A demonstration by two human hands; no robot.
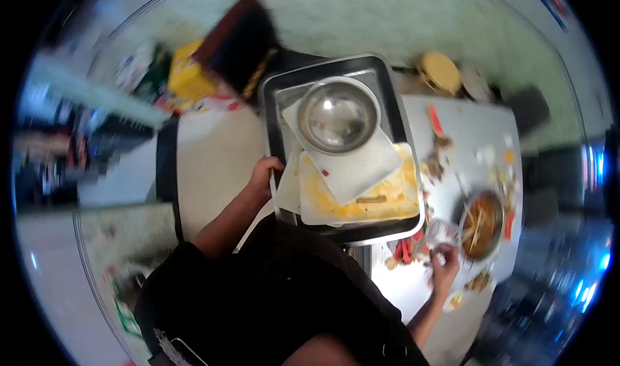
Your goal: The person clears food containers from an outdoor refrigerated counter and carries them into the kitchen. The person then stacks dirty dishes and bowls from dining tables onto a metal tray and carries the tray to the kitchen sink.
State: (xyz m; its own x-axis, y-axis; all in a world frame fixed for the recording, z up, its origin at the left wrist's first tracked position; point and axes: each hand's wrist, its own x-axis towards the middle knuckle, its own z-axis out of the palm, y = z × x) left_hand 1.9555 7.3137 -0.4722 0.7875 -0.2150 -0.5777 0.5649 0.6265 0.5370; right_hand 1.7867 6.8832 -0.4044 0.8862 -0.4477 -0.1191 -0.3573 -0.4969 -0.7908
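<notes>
My left hand [265, 177] is closed on the left rim of a large metal tray [274, 107], holding it in front of my body. Stacked in the tray are a shiny steel bowl [339, 117], a white rectangular plate [361, 172] and, beneath that, a plate [323, 208] smeared with orange sauce. A brown scrap [371, 199] lies on the sauce. Over the table to the right, my right hand [444, 268] is closed around the near end of a clear cup [442, 231]. Motion blurs the cup's details.
A pot [483, 220] with reddish broth and long sticks or utensils across it stands on the littered white table [465, 124]. Food scraps and red wrappers [407, 248] lie around. A dark chair [242, 40], a yellow bag [187, 75] and a round yellow stool [439, 71] are beyond.
</notes>
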